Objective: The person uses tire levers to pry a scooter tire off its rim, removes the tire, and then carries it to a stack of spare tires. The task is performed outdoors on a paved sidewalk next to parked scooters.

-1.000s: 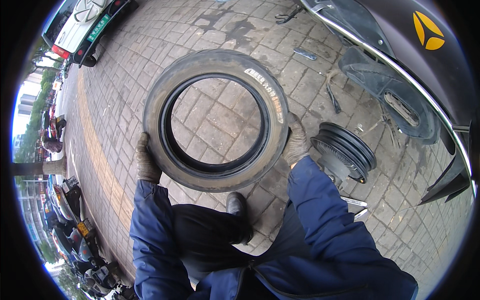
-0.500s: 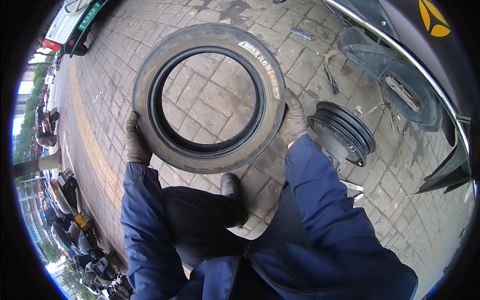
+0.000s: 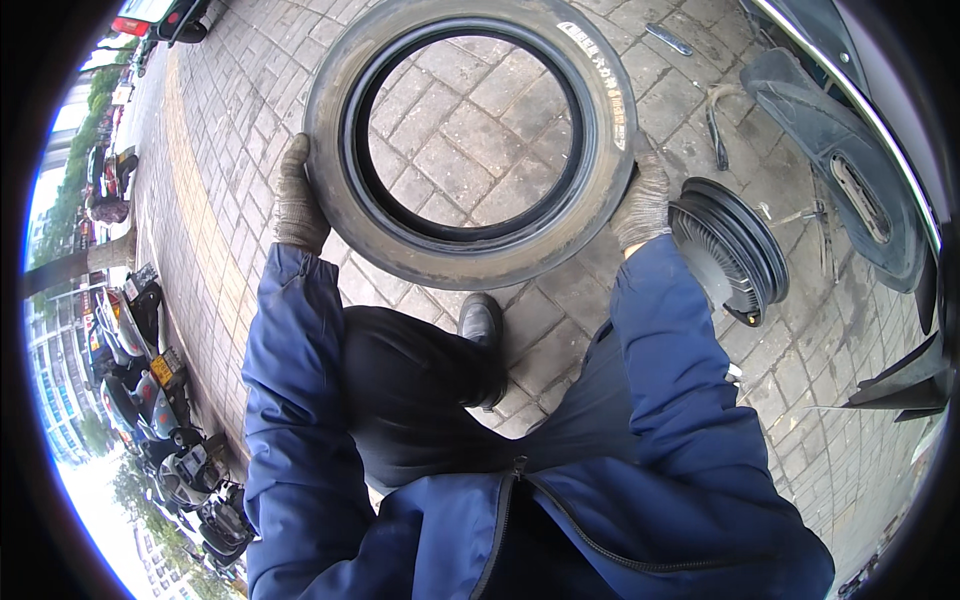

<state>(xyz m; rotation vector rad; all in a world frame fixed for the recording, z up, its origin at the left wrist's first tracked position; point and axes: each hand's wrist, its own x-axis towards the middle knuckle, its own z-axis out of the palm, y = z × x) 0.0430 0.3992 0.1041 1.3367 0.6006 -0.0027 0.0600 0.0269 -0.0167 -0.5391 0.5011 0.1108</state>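
A worn black tyre [image 3: 330, 130], dusty brown on its sidewall with pale lettering, is held up in front of me, and paving shows through its open centre. My left hand [image 3: 298, 200], in a grey knit glove, grips its left edge with the thumb against the sidewall. On the opposite edge, my right hand [image 3: 643, 198] is closed round the tread in a matching glove; its fingers are partly hidden behind the rubber. Just right of that hand, a black wheel rim with a finned hub [image 3: 735, 250] rests on the ground, apart from the tyre.
On the right stands a vehicle, its dark covers [image 3: 850, 170] lying or hanging beside it. A dark tyre lever [image 3: 718, 130] and a flat grey bar [image 3: 668, 39] lie on the paving. Parked scooters [image 3: 150, 400] line the far left. My shoe [image 3: 481, 325] is below the tyre.
The tyre and both hands sit higher and further right in the picture. The ground and rim have also shifted right, so my view has turned. Both hands keep their grip.
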